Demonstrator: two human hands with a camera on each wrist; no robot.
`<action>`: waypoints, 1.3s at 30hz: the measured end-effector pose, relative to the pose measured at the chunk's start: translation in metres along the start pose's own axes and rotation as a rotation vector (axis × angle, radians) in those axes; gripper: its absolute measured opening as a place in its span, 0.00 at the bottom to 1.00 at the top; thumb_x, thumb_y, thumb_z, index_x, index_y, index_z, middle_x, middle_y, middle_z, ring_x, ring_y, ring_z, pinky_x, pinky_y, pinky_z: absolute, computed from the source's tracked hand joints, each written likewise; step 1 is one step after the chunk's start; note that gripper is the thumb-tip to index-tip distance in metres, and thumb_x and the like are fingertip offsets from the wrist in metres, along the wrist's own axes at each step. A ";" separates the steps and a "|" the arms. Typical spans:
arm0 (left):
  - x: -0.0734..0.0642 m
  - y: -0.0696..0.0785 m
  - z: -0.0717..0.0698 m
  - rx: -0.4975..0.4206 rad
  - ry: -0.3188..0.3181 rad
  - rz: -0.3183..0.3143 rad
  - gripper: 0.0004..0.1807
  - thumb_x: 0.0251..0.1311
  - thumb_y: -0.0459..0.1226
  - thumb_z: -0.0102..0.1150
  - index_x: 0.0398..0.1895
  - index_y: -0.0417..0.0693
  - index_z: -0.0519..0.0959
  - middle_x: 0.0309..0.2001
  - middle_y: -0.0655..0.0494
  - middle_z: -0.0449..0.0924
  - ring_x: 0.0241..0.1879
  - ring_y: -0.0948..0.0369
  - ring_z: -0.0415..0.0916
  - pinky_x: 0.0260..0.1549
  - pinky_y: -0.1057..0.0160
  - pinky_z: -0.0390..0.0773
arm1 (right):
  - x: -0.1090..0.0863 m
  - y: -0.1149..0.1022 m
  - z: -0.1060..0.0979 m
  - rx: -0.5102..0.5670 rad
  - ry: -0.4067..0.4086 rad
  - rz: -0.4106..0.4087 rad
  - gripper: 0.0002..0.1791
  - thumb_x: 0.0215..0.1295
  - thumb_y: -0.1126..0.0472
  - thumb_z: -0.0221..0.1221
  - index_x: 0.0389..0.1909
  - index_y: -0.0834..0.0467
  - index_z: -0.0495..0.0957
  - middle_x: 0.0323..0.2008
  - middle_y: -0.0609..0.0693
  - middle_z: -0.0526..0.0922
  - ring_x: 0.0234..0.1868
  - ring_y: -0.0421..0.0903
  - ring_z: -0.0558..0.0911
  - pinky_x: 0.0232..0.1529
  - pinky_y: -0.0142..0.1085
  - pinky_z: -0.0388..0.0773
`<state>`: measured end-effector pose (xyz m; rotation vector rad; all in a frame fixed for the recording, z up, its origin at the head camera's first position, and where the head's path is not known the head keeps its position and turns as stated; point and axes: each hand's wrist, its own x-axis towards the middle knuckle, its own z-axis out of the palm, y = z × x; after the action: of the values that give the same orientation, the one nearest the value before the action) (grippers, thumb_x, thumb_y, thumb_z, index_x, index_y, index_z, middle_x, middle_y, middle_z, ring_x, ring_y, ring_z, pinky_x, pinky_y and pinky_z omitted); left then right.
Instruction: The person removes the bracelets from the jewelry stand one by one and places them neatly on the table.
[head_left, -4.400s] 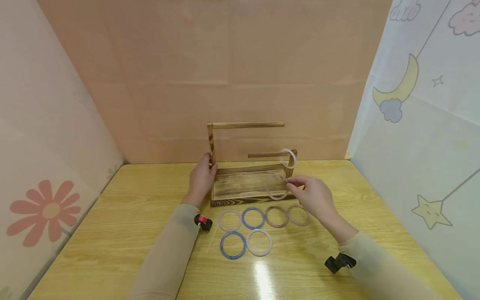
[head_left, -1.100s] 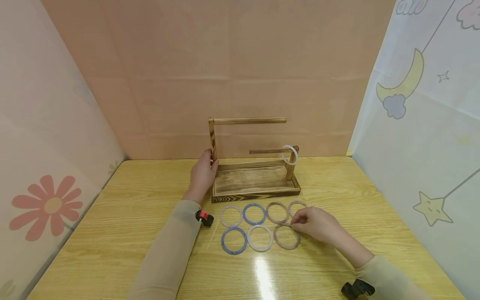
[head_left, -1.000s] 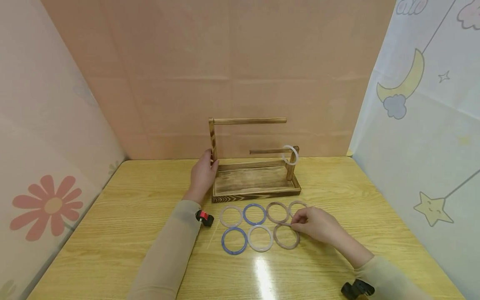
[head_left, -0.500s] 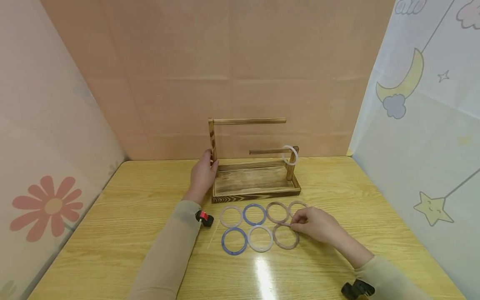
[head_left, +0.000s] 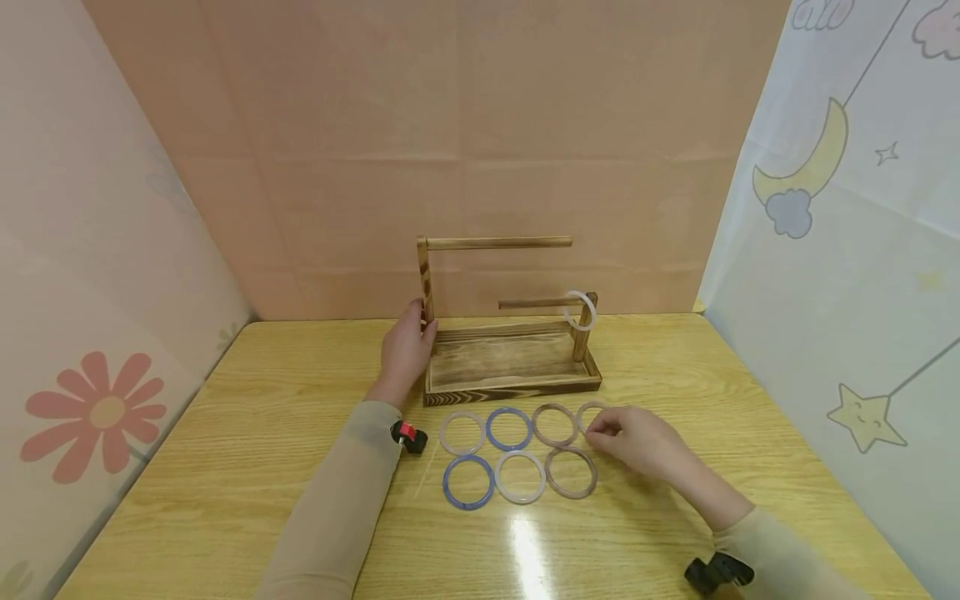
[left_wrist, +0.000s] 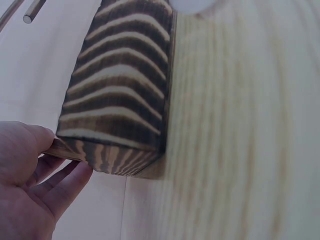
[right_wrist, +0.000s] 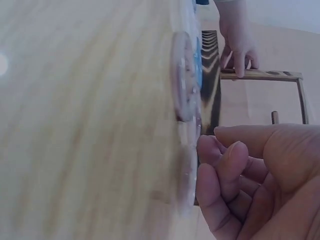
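Observation:
My left hand (head_left: pixel 405 350) grips the tall left post (head_left: pixel 424 275) of a wooden bracelet rack (head_left: pixel 513 392); the left wrist view shows the thumb and fingers on either side of it. My right hand (head_left: pixel 637 437), its fingers loosely bent and holding nothing, is beside the pale bangle (head_left: pixel 592 404) at the back row's right end, partly covering it. Just in front of that hand lies a purplish-brown bangle (head_left: pixel 573 497), beside a white bangle (head_left: pixel 521 501) and a blue bangle (head_left: pixel 468 507). A white bangle hangs on the rack's lower bar (head_left: pixel 532 303), near its right post.
The back row also has a pale pink bangle (head_left: pixel 462 454), a blue bangle (head_left: pixel 509 449) and a brown bangle (head_left: pixel 555 445), close before the rack's tray. The rack's upper bar (head_left: pixel 498 243) bears nothing. A peach cloth wall (head_left: pixel 352 167) stands behind the table.
My right hand has set the purplish-brown bangle down at the front row's right end, let go of it and shifted slightly back. My left hand has stayed on the post.

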<state>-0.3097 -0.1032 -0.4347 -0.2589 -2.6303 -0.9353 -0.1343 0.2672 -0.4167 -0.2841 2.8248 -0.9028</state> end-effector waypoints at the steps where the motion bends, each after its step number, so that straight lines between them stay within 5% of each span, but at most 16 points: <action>1: 0.000 0.000 0.000 0.000 -0.001 -0.001 0.23 0.85 0.41 0.59 0.73 0.37 0.72 0.61 0.39 0.84 0.55 0.43 0.87 0.51 0.41 0.85 | 0.001 0.000 -0.002 0.007 0.005 0.001 0.06 0.79 0.55 0.68 0.44 0.51 0.90 0.33 0.42 0.86 0.24 0.43 0.79 0.31 0.42 0.77; 14: 0.001 -0.001 -0.002 0.000 -0.005 -0.010 0.24 0.86 0.42 0.57 0.75 0.37 0.71 0.62 0.38 0.84 0.56 0.43 0.86 0.52 0.41 0.85 | 0.015 -0.010 -0.020 0.068 0.177 -0.011 0.13 0.82 0.55 0.65 0.56 0.60 0.89 0.41 0.52 0.91 0.21 0.54 0.83 0.25 0.42 0.76; 24: 0.001 0.001 -0.003 -0.003 -0.004 -0.010 0.24 0.86 0.42 0.57 0.74 0.37 0.71 0.62 0.39 0.84 0.56 0.43 0.86 0.52 0.41 0.85 | 0.027 -0.014 -0.035 0.071 0.365 -0.049 0.16 0.83 0.52 0.64 0.59 0.57 0.88 0.45 0.52 0.91 0.22 0.51 0.83 0.21 0.40 0.73; 39: -0.002 0.002 -0.001 0.004 0.004 0.000 0.24 0.85 0.41 0.58 0.74 0.36 0.72 0.61 0.38 0.84 0.55 0.43 0.87 0.51 0.40 0.85 | 0.047 -0.015 -0.052 0.092 0.476 -0.042 0.19 0.83 0.46 0.65 0.59 0.57 0.87 0.47 0.55 0.91 0.21 0.48 0.83 0.16 0.40 0.69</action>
<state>-0.3073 -0.1026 -0.4340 -0.2563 -2.6283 -0.9294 -0.1887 0.2732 -0.3706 -0.1277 3.1964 -1.2507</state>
